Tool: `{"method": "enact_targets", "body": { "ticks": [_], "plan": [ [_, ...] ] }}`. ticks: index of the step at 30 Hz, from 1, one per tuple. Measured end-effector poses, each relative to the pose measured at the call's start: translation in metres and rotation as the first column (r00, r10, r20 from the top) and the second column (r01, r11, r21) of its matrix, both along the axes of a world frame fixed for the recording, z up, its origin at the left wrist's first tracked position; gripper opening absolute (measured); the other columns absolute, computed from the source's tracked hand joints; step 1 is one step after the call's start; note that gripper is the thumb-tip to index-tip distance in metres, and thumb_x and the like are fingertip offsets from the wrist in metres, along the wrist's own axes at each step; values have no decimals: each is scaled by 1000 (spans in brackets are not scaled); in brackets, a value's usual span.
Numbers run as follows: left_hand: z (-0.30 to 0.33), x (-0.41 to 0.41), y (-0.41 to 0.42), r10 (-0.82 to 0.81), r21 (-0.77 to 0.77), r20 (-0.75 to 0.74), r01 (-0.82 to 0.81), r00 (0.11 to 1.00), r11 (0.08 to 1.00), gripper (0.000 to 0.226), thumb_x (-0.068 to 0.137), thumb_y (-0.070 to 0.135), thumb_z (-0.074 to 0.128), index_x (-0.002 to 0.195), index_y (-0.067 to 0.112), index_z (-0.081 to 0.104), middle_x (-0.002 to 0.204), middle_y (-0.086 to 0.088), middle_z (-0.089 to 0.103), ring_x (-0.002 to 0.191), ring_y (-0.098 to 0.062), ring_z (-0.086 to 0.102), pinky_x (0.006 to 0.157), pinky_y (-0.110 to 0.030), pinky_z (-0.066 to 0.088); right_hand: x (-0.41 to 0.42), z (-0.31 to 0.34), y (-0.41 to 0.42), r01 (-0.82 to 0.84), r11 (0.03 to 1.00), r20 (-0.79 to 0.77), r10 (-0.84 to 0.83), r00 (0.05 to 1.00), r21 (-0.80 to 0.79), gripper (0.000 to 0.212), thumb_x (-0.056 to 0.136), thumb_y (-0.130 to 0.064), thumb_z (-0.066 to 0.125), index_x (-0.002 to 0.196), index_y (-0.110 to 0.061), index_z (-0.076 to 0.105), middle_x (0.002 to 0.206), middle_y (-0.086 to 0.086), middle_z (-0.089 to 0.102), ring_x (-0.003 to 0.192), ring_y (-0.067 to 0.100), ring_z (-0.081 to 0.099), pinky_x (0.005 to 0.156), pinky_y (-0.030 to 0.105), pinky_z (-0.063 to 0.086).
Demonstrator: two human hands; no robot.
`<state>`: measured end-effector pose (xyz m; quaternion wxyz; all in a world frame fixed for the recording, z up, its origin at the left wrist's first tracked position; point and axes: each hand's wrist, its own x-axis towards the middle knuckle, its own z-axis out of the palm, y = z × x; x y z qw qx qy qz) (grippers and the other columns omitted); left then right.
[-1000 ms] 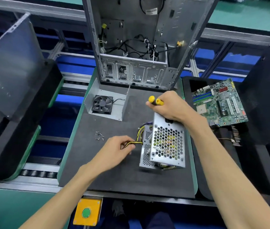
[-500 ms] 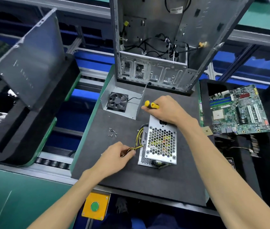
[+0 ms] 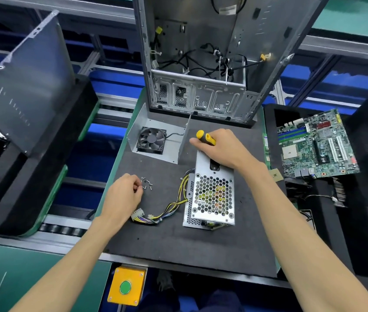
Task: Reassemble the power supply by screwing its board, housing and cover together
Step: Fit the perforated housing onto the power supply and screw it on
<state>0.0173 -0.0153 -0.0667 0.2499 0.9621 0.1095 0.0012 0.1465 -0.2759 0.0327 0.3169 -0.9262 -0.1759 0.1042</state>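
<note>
Fingers (image 3: pixel 136 184) at screws (image 3: pixel 147 184), hand (image 3: pixel 220 147) on screwdriver (image 3: pixel 205 138).

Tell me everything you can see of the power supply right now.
The power supply is a bare silver sheet-metal box standing on the dark foam mat, its honeycomb-perforated face up. Circuit parts show through the holes. A yellow, black and purple cable bundle leaves its left side and ends in a white connector. The right hand, holding a yellow-handled screwdriver, rests on its far end.

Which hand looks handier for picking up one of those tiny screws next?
Probably the left hand: its fingertips are at the loose screws, while the right hand grips the screwdriver on the power supply.
</note>
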Motion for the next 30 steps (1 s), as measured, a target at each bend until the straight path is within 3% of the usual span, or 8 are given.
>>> {"method": "enact_targets", "body": {
  "ticks": [4, 8, 11, 13, 16, 21, 25, 30],
  "plan": [
    [1, -2, -1, -73, 119, 0, 73, 997, 990, 7, 86, 14, 65, 79, 16, 63, 77, 3, 59, 76, -21, 58, 63, -35, 46, 0, -1, -3, 63, 997, -10, -62, 998, 52, 66, 94, -60, 60, 50, -24, 27, 41, -7, 32, 44, 12, 32, 53, 31, 27],
    [4, -1, -4, -79, 151, -10, 80, 997, 985, 7, 86, 17, 64, 80, 16, 62, 79, 3, 60, 79, -22, 59, 64, -35, 47, -1, 8, -9, 133, 988, 29, -136, 990, 82, 59, 100, -56, 53, 60, -14, 65, 56, -20, 65, 58, 3, 60, 63, 31, 50],
    [8, -1, -2, -45, 117, -7, 46, 999, 992, 13, 86, 19, 65, 76, 18, 58, 74, 5, 58, 73, -20, 57, 62, -34, 45, -6, 21, -19, 250, 944, 140, -283, 949, 214, 58, 103, -48, 51, 58, -18, 70, 60, -18, 69, 59, 1, 63, 66, 17, 47],
    [18, 0, -1, 37, 7, 11, -37, 999, 999, 17, 85, 20, 66, 73, 22, 55, 67, 7, 59, 66, -16, 57, 62, -34, 46, -11, 32, -28, 351, 837, 116, -433, 894, 420, 57, 104, -43, 51, 56, -18, 69, 61, -9, 71, 54, 6, 63, 63, 12, 47],
    [47, 7, -12, 162, -266, 82, -135, 983, 954, 17, 87, 17, 62, 74, 25, 56, 64, 7, 61, 62, -7, 56, 62, -28, 45, -21, 53, -42, 437, 471, -116, -568, 815, 767, 52, 104, -32, 53, 54, -20, 65, 65, 2, 71, 65, 21, 69, 56, 29, 57],
    [119, 19, -63, 165, -808, 52, -56, 985, 586, 17, 96, 11, 59, 82, 15, 67, 65, 0, 65, 59, -14, 62, 53, -25, 52, -48, 66, -53, 581, 78, -470, -506, 723, 810, 44, 105, -37, 48, 70, -15, 63, 65, 1, 52, 57, 15, 50, 53, 30, 53],
    [145, 17, -106, -26, -983, -56, -51, 998, 177, 14, 96, 5, 57, 86, 4, 66, 74, -12, 66, 66, -24, 65, 58, -28, 55, -83, 53, -42, 662, -5, -619, -360, 698, 750, 57, 107, -47, 36, 72, -15, 66, 56, -2, 48, 50, 15, 45, 51, 27, 43],
    [145, 8, -130, -141, -980, -182, -192, 973, -55, 27, 93, 9, 63, 71, 13, 78, 83, -15, 74, 77, -26, 75, 65, -28, 59, -122, 38, -25, 691, -16, -660, -311, 684, 723, 61, 107, -47, 35, 68, -16, 70, 52, 3, 46, 42, 18, 44, 40, 24, 35]
  ]
}}
